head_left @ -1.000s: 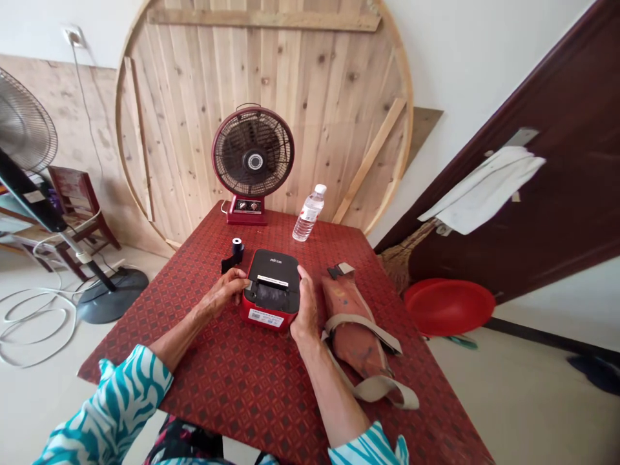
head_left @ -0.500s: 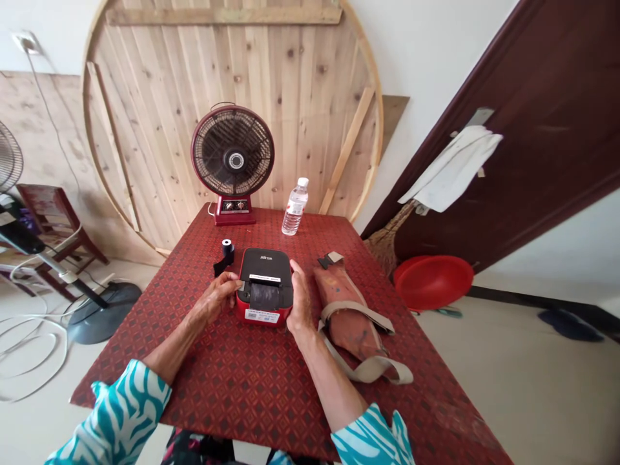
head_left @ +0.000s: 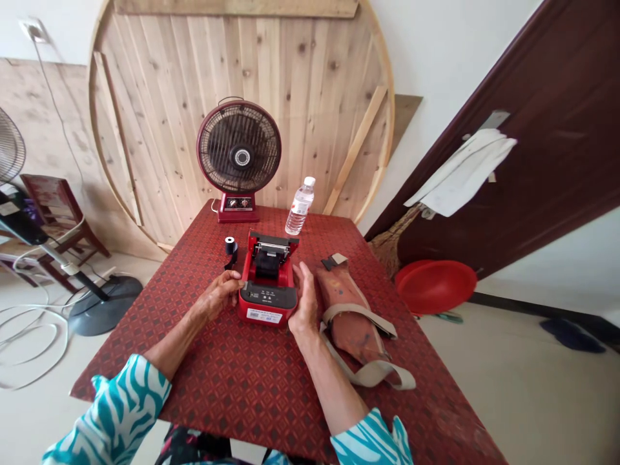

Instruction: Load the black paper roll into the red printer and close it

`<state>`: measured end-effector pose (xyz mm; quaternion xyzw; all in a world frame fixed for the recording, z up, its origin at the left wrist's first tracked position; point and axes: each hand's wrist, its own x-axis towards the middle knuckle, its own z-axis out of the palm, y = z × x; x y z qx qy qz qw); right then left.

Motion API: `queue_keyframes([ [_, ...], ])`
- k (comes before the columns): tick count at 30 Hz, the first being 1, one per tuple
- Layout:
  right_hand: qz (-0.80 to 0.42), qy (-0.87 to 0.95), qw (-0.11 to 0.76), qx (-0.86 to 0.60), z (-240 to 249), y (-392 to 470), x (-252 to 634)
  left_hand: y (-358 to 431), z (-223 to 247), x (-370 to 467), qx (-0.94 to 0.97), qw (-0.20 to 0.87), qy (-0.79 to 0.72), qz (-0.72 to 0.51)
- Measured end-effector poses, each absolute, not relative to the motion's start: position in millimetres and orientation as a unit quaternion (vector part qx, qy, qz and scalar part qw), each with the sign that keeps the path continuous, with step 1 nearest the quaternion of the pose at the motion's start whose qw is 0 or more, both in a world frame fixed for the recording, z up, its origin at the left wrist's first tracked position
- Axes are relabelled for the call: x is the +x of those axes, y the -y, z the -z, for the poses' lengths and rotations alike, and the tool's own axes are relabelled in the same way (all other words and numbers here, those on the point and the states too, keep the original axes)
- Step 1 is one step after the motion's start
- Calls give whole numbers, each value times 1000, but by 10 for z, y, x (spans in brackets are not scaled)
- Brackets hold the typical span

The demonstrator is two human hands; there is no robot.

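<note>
A red and black label printer sits on the patterned table, its lid raised at the back. Inside the opened compartment a dark roll shows. My left hand grips the printer's left front corner with fingers drawn together. Against the opposite side rests my right hand, its thumb side along the casing and its fingers pointing away from me; both hands hold the printer between them. Just beyond my left hand stands a small roll of black ribbon with a loose strip trailing toward me.
A brown tool pouch with a pale strap lies right of the printer. Farther back are a water bottle and a maroon table fan. A red basin is on the floor at right; a pedestal fan base stands left.
The printer's lid has swung up and back, exposing the inside. Both hands stay at the printer's sides. The whole view has shifted slightly.
</note>
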<state>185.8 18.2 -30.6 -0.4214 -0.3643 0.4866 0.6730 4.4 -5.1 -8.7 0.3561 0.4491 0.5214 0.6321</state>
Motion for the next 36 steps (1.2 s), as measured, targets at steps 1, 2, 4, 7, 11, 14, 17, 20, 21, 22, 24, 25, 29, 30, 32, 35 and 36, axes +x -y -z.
queue_keyframes([
  [1,-490,356,676,-419,315,-182,1858,51,89,45,355,630,-454,-521],
  [2,-494,346,680,-418,327,-179,1860,51,87,47,354,627,-459,-520],
  [4,-486,339,683,-426,358,-172,1870,54,79,52,356,622,-467,-518],
  [7,-462,360,671,-454,426,-168,1895,73,65,56,365,611,-478,-515],
  [11,-446,389,645,-484,512,-180,1926,94,3,32,403,571,-496,-515],
  [14,-431,407,650,-476,523,-181,1943,15,-139,7,472,484,-512,-529],
  [17,-429,421,653,-461,502,-181,1954,-185,-324,33,552,378,-528,-522],
  [20,-429,421,656,-457,490,-197,1956,-407,-456,113,623,300,-549,-469],
  [21,-427,420,658,-456,491,-205,1954,-458,-480,142,639,276,-558,-452],
  [22,-426,420,660,-455,493,-212,1952,-492,-493,169,650,253,-569,-435],
  [24,-427,420,661,-452,500,-223,1945,-510,-502,206,667,211,-595,-396],
  [25,-429,421,660,-451,504,-227,1942,-500,-502,217,678,195,-602,-375],
  [29,-422,424,666,-446,525,-249,1931,-459,-548,270,769,170,-546,-285],
  [30,-418,424,669,-444,531,-258,1927,-468,-574,298,794,166,-530,-249],
  [32,-413,423,676,-439,543,-278,1920,-514,-630,376,823,146,-525,-158],
  [35,-413,418,683,-435,552,-302,1905,-612,-689,513,830,86,-551,-35],
  [36,-414,416,684,-433,552,-307,1900,-639,-698,554,829,64,-555,-7],
])
